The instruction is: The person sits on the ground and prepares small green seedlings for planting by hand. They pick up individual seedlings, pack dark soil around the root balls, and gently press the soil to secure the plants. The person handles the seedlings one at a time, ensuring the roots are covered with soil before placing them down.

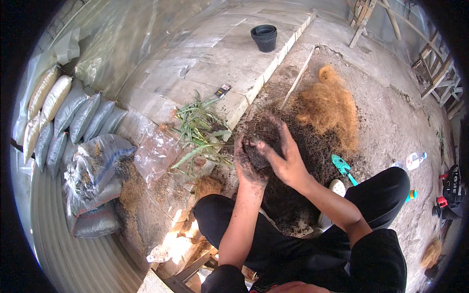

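1. Grip: a handful of soil (255,157) is held between the left hand (245,168) and the right hand (291,158). The left is cupped beneath and beside it, fingers half curled; the right is half open, its thumb laid across the top and its fingers extended past the far side. Both hands are dirt-coated.
2. Location: the handful is held above the near-left part of the soil heap (288,198), between the knees. Whether any of it rests on the heap cannot be told.
3. Progress (judged): soil has been gathered into the hands; it has not yet been released. Much loose soil is left in the heap. No finished piece can be made out.
4. Around the heap: brown fibre (334,105) is piled at the far right edge, with some strands mixed into the soil. A green trowel (343,167) is left unheld to the right. Uprooted-looking plants (198,127) are laid to the left.
5. Farther out: black pots (264,38) are nested on the paving; filled sacks (71,110) are stacked at far left.
6. Writing: pale lettering is noted on a dark bag (454,190) at far right, not transcribed. Print on the small packet (223,91) beyond the plants is too small to be read.
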`<control>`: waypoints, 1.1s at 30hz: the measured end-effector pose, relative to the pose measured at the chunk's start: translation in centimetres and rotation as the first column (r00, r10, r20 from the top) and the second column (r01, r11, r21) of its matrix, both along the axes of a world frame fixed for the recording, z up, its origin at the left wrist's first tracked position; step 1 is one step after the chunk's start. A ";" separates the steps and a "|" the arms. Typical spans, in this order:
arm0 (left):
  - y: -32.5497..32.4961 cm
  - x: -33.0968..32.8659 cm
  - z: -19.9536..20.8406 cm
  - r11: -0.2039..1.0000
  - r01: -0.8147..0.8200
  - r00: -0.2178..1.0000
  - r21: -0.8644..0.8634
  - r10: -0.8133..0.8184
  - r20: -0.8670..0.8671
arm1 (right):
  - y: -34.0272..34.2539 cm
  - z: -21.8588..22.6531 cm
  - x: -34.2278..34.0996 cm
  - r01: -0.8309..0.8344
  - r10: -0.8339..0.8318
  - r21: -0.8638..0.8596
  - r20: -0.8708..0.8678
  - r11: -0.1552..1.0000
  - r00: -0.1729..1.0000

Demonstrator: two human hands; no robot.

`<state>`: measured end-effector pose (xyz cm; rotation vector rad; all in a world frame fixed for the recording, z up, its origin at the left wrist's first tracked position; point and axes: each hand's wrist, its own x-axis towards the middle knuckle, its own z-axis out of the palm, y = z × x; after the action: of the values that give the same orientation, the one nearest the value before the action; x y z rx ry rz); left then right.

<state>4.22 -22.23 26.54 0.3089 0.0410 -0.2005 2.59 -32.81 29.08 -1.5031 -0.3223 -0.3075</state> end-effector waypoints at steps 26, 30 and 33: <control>0.0 -0.7 -0.1 0.980 -0.095 0.996 0.175 0.093 0.016 | 2.2 -3.5 -1.0 0.008 0.012 0.211 -0.093 0.977 0.996; -0.6 -1.6 3.0 0.982 -0.117 0.991 0.151 0.126 -0.052 | 1.4 -1.8 -1.6 -0.020 0.026 0.207 -0.025 0.978 0.999; -0.2 -1.6 3.4 0.955 -0.134 0.987 0.263 0.153 -0.051 | 0.2 -2.3 -1.5 -0.072 0.045 0.234 0.119 0.970 0.992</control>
<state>2.61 -22.41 29.96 0.5575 0.1606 -0.0606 1.12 -32.57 26.82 -1.2406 -0.4043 -0.3718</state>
